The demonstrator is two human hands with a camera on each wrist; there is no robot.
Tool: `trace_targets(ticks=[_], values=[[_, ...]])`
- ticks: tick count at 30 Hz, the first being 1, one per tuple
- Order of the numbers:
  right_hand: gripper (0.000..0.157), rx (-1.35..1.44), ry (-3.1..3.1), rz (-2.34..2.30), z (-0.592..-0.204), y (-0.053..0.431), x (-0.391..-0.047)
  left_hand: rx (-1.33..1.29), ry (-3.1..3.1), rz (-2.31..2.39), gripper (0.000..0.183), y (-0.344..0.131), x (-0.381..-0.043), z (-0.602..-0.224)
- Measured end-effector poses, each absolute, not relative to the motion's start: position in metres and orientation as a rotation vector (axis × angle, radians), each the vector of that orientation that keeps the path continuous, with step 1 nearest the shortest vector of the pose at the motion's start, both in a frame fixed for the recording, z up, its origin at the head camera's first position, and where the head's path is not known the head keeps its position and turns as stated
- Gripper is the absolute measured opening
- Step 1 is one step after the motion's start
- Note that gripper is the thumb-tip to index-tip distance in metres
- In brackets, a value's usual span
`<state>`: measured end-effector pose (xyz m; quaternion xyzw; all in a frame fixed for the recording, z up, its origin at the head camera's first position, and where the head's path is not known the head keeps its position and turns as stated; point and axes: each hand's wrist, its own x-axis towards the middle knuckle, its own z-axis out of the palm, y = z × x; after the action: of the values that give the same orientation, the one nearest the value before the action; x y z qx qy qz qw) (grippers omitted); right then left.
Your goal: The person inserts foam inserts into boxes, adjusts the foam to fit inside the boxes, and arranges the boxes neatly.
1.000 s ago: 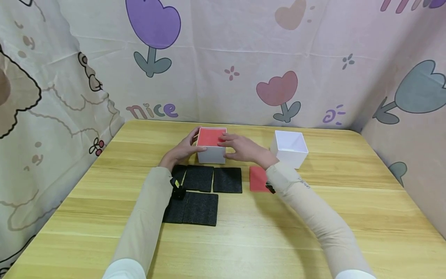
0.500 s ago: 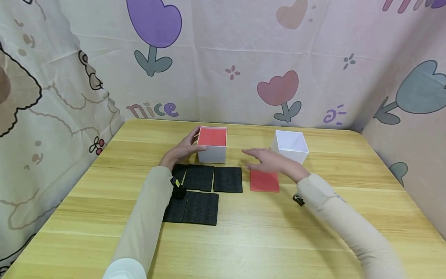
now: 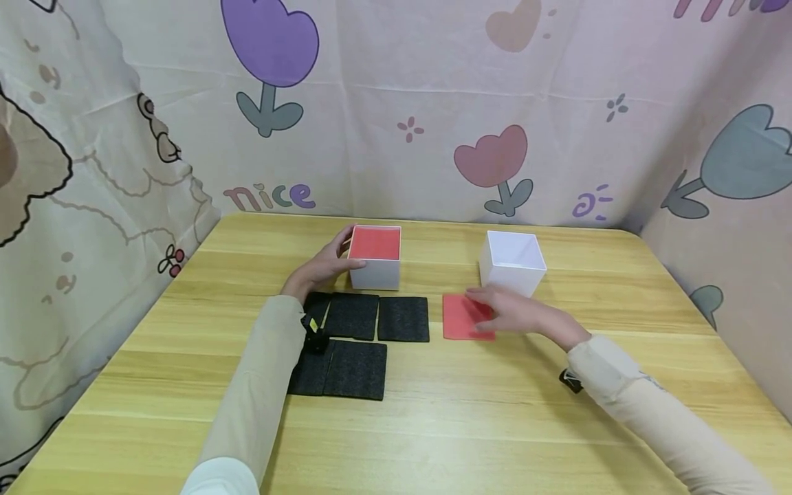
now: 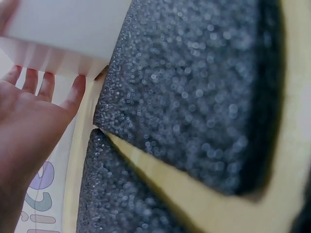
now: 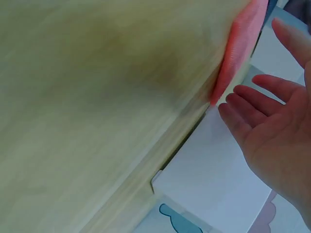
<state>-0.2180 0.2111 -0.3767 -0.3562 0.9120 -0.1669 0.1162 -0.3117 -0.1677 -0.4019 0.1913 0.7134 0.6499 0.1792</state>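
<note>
A white box near the table's back edge has a red square filling its top. My left hand holds this box by its left side, thumb on the front face; its fingertips touch the white wall in the left wrist view. To the right, a single red foam square lies flat on the table. My right hand is over that square's right part, fingers extended, holding nothing. In the right wrist view, its fingertips appear close beside the red square. Behind this hand stands a second white box with an open top.
Several black foam squares lie in two rows in front of the left box, with the left forearm beside them. The wooden table ends at a printed cloth backdrop.
My right hand has left the red-topped box and moved right and toward me, down over the single red square. The left hand has stayed on its box.
</note>
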Motion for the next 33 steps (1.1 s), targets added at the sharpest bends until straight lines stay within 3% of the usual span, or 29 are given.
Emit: trace_targets(ticks=[9, 33], values=[[0.077, -0.980, 2.638, -0.440, -0.381, 0.217, -0.211, 0.545, 2.053, 1.828, 0.093, -0.168, -0.312, -0.405], [0.084, -0.987, 2.735, -0.579, -0.385, 0.217, -0.201, 0.553, 2.079, 1.817, 0.091, -0.167, -0.310, -0.403]])
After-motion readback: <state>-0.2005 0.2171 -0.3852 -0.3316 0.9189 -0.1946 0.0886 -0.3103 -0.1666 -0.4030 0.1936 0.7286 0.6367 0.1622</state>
